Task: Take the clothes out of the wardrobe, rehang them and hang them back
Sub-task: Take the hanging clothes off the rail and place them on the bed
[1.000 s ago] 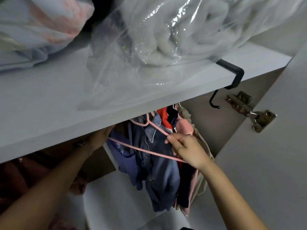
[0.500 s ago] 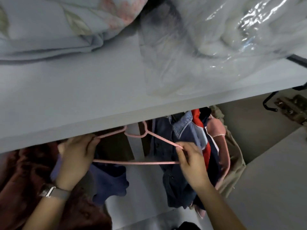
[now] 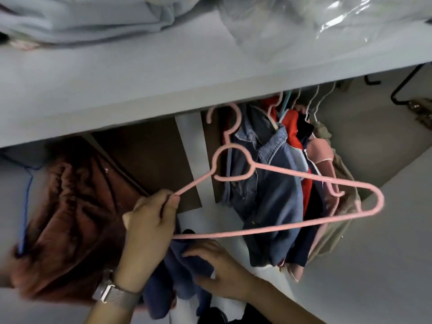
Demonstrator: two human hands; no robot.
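Observation:
My left hand (image 3: 149, 220) grips the left end of a bare pink hanger (image 3: 304, 176), which is tilted in the air below the shelf, its hook up near the shelf's underside. Just under the hanger hangs a dark blue garment (image 3: 163, 298). My right hand (image 3: 217, 272) holds it, fingers laid over the cloth and thumb under it. A denim jacket (image 3: 268, 195) and several other clothes, red, black, pink and beige, hang on hangers behind the pink one.
A rust-brown garment (image 3: 77, 206) fills the left side. The white shelf (image 3: 163, 90) above carries folded bedding (image 3: 93, 17) and a clear plastic bag (image 3: 304, 24). The open white door (image 3: 385, 265) is at right, with a black hook (image 3: 402, 90) near its hinge.
The pink hanger has come away from the blue garment and swung right. My right hand let go of the hanger and dropped onto the blue garment. My view turned left.

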